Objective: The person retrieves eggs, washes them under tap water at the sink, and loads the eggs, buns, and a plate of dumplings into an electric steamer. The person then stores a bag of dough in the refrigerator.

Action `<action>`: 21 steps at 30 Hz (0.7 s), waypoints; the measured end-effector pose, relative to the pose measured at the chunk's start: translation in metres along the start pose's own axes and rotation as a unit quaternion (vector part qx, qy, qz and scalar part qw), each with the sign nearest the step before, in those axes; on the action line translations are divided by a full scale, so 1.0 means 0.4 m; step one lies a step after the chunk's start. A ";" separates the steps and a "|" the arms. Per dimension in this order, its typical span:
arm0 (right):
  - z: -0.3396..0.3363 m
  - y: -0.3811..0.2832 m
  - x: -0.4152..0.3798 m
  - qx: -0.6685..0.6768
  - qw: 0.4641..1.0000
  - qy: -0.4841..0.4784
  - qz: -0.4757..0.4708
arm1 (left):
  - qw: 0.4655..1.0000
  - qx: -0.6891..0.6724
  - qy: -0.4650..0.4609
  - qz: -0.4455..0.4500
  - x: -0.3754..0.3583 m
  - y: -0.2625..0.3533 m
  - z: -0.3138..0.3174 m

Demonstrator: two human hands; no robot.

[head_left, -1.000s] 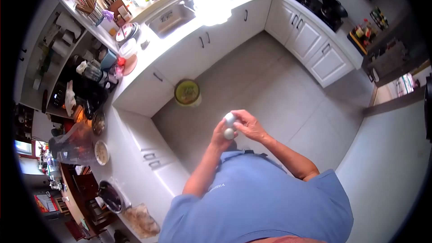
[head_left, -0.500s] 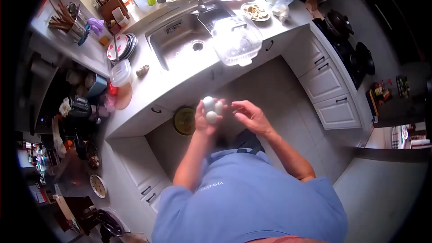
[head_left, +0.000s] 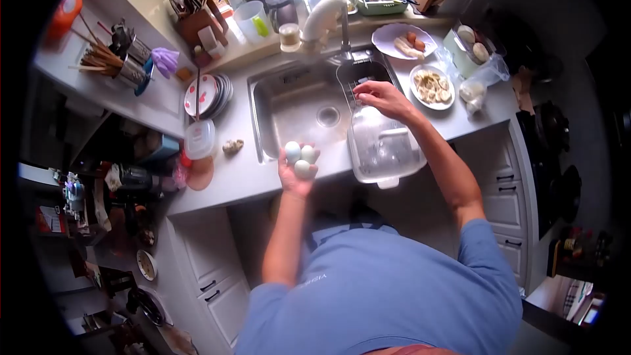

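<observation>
Three pale eggs [head_left: 302,168] rest in my left hand [head_left: 296,181], palm up with the fingers curled round them, by the counter's front edge at the sink. My right hand [head_left: 384,100] reaches over the sink's right side, above the far end of a clear plastic container [head_left: 386,151]. Its fingers are loosely bent and apart, with nothing visible in them. Across the counter's front edge, to the right of the sink [head_left: 289,102], lies that container, its front end jutting out. The white tap [head_left: 323,21] stands behind the sink.
Right of the sink are a plate of pale food pieces [head_left: 432,87] and a purplish plate [head_left: 388,41] with brown eggs. To the left are stacked plates [head_left: 209,97], a lidded plastic box [head_left: 199,139] and a ginger-like root [head_left: 232,147]. Cabinets [head_left: 213,263] stand below.
I have come closer to the sink. My left hand, still holding the eggs, is now at the counter edge. My right hand has moved away from it, out over the container.
</observation>
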State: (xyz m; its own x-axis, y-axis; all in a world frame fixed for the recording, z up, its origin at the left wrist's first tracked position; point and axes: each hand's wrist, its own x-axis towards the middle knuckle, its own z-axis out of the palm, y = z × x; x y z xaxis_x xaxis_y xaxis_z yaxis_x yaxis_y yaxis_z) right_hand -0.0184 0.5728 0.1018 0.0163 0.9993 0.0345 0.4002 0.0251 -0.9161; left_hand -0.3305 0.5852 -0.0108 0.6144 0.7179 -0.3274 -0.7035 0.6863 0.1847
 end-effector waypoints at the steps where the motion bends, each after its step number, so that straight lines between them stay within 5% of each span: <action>1: -0.024 0.048 0.076 0.002 1.000 -0.019 0.015 | 1.000 0.001 0.007 0.009 0.039 0.000 0.021; 5: -0.062 0.193 0.318 -0.122 0.988 -0.069 0.070 | 0.998 -0.009 0.062 0.024 0.189 0.009 0.063; 15: 0.096 0.646 0.673 -0.333 0.940 0.007 0.071 | 0.997 -0.023 0.067 -0.004 0.549 0.083 0.018; 17: 0.091 0.529 0.643 -0.276 0.948 0.003 0.160 | 0.997 -0.027 0.068 -0.004 0.587 0.097 0.027; 21: 0.102 0.471 0.642 -0.331 0.922 0.047 0.192 | 0.996 -0.026 0.077 -0.038 0.660 0.132 0.026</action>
State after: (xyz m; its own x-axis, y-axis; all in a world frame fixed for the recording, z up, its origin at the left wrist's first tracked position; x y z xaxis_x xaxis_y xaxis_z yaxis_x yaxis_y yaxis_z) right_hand 0.0236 0.8352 -0.0781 0.3408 0.9229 -0.1792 0.8200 -0.3851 -0.4235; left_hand -0.2016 0.8122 -0.0779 0.6083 0.6344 -0.4770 -0.6768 0.7285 0.1058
